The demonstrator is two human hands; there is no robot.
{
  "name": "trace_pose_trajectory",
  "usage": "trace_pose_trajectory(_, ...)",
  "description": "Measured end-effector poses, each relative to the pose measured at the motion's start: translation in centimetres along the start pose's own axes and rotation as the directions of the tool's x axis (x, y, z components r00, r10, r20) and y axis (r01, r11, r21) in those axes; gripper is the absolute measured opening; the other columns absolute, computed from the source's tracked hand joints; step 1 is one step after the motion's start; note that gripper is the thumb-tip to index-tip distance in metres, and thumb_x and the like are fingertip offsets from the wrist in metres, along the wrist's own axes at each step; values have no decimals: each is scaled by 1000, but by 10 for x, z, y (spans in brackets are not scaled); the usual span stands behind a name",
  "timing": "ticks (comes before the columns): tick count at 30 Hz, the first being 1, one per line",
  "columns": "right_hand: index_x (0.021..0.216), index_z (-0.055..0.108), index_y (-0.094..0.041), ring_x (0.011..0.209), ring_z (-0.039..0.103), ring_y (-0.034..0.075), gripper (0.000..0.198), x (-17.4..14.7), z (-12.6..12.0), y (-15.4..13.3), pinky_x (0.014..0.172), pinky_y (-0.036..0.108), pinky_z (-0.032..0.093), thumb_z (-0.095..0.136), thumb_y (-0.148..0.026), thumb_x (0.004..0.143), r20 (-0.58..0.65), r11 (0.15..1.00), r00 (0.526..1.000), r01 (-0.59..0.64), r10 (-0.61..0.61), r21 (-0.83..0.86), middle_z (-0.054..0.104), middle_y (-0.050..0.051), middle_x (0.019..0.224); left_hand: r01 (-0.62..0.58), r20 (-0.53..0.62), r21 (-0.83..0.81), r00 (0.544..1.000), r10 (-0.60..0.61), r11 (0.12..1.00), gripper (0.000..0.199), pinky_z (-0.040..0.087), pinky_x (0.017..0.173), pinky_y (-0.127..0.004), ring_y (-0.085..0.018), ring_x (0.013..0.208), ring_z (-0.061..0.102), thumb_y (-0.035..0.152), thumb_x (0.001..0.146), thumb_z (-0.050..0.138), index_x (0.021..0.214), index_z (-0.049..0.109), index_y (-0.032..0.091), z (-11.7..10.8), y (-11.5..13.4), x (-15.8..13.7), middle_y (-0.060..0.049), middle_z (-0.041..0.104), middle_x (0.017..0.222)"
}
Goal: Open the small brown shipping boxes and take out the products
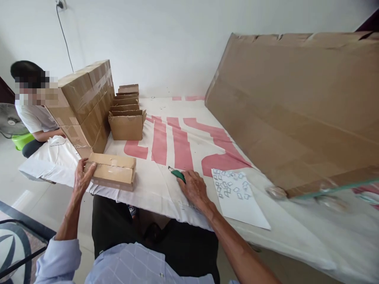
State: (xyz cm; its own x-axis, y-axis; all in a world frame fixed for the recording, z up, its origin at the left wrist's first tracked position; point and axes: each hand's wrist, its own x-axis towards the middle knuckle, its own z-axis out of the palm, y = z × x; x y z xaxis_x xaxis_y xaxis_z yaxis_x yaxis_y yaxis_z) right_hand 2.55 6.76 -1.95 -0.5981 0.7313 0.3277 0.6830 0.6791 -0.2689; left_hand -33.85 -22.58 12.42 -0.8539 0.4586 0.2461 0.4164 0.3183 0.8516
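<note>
My left hand (pixel 83 176) grips the left end of a small cardboard box (pixel 115 169), thumb on top. The box lies flat near the front edge of the table, its top flaps closed along a middle seam with shiny tape on them. To the right, my right hand (pixel 193 187) rests low over the cloth, closed around a green utility knife (pixel 178 175). The knife's tip points to the upper left, apart from the box. Beside that hand lies a white sheet of paper (pixel 245 213) with several small outlined shapes on it.
A stack of taped cartons (pixel 85 98) stands at the left, with a row of open boxes (pixel 127 127) beside it. A large cardboard sheet (pixel 302 106) leans over the right side. White cloth with red markings (pixel 182 146) covers the table. Another person (pixel 34 114) sits at far left.
</note>
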Motion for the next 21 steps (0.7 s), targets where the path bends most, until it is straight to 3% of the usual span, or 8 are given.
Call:
trace_pose_trajectory(6, 116, 67, -20, 106, 65, 32, 22, 4, -1, -11, 91, 41, 51, 50, -30, 106, -20, 985, 1000, 14, -10, 174, 72, 15, 112, -42, 212, -198, 974, 84, 979, 63, 58, 97, -45, -35, 124, 73, 68, 81, 82, 121, 62, 24, 39, 15, -34, -14, 76, 128)
trace_pose_trajectory(11, 115, 68, -21, 108, 66, 34, 27, 7, 3, -11, 93, 44, 54, 48, -37, 106, -7, 978, 1000, 7, -6, 206, 73, 16, 112, -11, 270, -397, 955, 127, 918, 63, 60, 103, -47, -37, 140, 66, 64, 75, 90, 111, 58, 25, 43, 15, -32, -17, 65, 155)
trace_pose_trajectory(15, 113, 71, -20, 108, 66, 36, 31, 8, -6, -14, 96, 50, 56, 51, -42, 105, -33, 961, 999, -3, 12, 278, 72, 18, 111, 2, 307, -394, 943, 129, 919, 59, 55, 117, -51, -38, 145, 62, 65, 73, 92, 104, 64, 24, 42, 14, -29, -16, 65, 158)
trace_pose_trajectory(18, 121, 73, -21, 109, 69, 34, 38, 7, -19, -38, 96, 50, 58, 54, -50, 106, -71, 859, 996, -5, 48, 512, 74, 17, 116, 8, 337, -369, 933, 126, 929, 57, 58, 114, -52, -39, 144, 63, 66, 73, 90, 105, 70, 24, 42, 14, -26, -14, 68, 153)
trace_pose_trajectory(21, 134, 71, -24, 114, 72, 31, 46, 4, -30, -75, 94, 46, 61, 52, -56, 108, 2, 645, 1000, -13, 17, 764, 75, 14, 130, -18, 363, -343, 920, 150, 939, 54, 62, 106, -49, -39, 140, 64, 66, 76, 88, 107, 74, 24, 41, 16, -24, -13, 67, 152)
